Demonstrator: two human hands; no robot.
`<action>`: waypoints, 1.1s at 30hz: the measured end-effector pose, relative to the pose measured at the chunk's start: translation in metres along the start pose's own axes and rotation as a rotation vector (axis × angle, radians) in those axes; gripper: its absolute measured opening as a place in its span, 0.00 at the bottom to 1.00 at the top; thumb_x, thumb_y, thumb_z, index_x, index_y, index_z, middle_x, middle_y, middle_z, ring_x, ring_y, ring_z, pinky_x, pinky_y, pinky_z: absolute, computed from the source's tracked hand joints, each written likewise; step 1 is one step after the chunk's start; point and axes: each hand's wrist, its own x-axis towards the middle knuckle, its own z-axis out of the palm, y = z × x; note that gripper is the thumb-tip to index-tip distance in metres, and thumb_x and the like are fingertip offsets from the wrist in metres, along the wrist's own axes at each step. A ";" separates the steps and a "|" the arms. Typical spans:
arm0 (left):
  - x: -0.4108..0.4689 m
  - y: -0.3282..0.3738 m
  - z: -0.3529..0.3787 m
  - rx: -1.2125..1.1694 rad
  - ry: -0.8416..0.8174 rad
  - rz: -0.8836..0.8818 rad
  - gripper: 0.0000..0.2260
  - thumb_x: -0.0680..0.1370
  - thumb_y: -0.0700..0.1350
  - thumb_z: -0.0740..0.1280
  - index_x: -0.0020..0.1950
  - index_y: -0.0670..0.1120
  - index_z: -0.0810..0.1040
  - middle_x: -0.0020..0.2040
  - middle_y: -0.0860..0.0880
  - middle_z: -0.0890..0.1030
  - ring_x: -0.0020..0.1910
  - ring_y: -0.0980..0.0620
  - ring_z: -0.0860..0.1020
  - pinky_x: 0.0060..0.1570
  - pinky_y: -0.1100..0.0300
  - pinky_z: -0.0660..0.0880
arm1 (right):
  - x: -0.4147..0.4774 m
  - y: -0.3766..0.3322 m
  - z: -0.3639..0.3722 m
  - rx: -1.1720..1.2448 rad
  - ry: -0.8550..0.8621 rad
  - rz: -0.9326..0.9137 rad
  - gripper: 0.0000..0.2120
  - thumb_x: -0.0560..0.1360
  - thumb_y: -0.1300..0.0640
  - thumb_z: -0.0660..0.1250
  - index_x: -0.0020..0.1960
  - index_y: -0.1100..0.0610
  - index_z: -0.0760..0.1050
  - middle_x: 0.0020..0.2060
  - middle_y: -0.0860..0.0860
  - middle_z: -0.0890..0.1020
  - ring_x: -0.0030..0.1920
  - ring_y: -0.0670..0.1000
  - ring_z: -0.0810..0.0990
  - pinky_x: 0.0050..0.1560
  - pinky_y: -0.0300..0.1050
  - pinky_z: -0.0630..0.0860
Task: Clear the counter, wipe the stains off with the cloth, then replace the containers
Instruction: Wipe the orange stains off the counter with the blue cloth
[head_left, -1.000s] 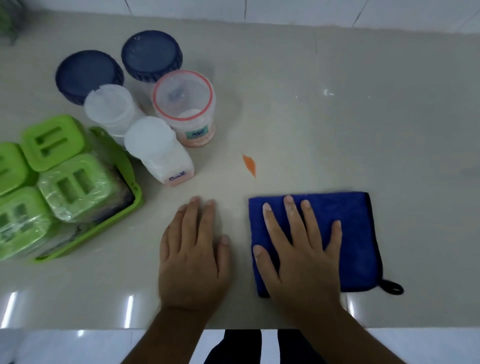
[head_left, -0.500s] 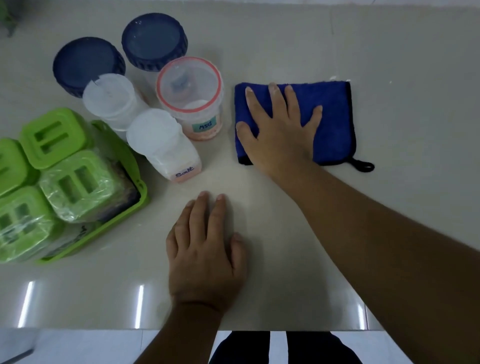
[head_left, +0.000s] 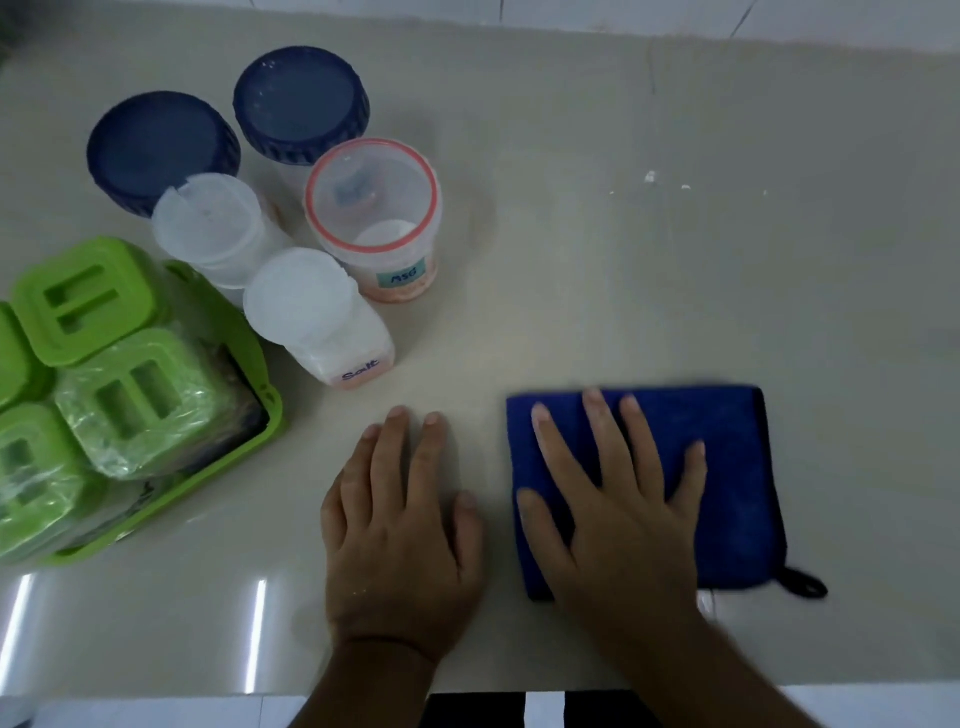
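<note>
A folded blue cloth (head_left: 727, 467) with a black loop lies near the counter's front edge, right of centre. My right hand (head_left: 613, 499) presses flat on it, fingers spread. My left hand (head_left: 400, 525) rests flat on the bare counter (head_left: 649, 312) just left of the cloth, holding nothing. At the left stand the containers: a white-capped one labelled Salt (head_left: 317, 317), a clear red-rimmed one labelled MSG (head_left: 374, 213), another white-capped one (head_left: 213, 228) and two jars with dark blue lids (head_left: 161, 148) (head_left: 301, 104). A few white specks (head_left: 650, 178) dot the counter at the far right.
A green tray (head_left: 228, 457) holding several green-lidded boxes (head_left: 83, 296), some in clear wrap, sits at the left edge. A tiled wall runs along the back of the counter. The front edge of the counter lies just below my wrists.
My right hand pushed the cloth far out beside the MSG container, then drew it back to the front edge. The orange stain seen earlier no longer shows. My left hand stayed put.
</note>
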 end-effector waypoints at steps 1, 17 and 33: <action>0.000 0.000 0.000 0.005 -0.003 -0.003 0.29 0.75 0.55 0.57 0.75 0.49 0.67 0.76 0.45 0.66 0.74 0.42 0.63 0.69 0.46 0.59 | 0.019 -0.002 -0.003 -0.007 0.009 0.014 0.31 0.77 0.37 0.55 0.79 0.41 0.59 0.80 0.52 0.60 0.80 0.58 0.56 0.72 0.76 0.49; 0.000 0.003 0.000 0.032 0.054 0.001 0.29 0.74 0.55 0.59 0.74 0.48 0.69 0.74 0.44 0.69 0.72 0.42 0.66 0.68 0.48 0.59 | 0.167 -0.012 -0.030 -0.052 0.033 -0.140 0.29 0.79 0.37 0.47 0.79 0.35 0.48 0.82 0.50 0.53 0.81 0.56 0.48 0.71 0.78 0.44; 0.001 0.003 0.000 0.010 0.051 -0.002 0.28 0.74 0.54 0.59 0.74 0.48 0.70 0.74 0.44 0.69 0.72 0.42 0.66 0.68 0.48 0.59 | 0.143 0.009 -0.027 -0.034 0.017 -0.029 0.28 0.79 0.36 0.47 0.79 0.35 0.49 0.81 0.48 0.53 0.81 0.55 0.49 0.72 0.77 0.45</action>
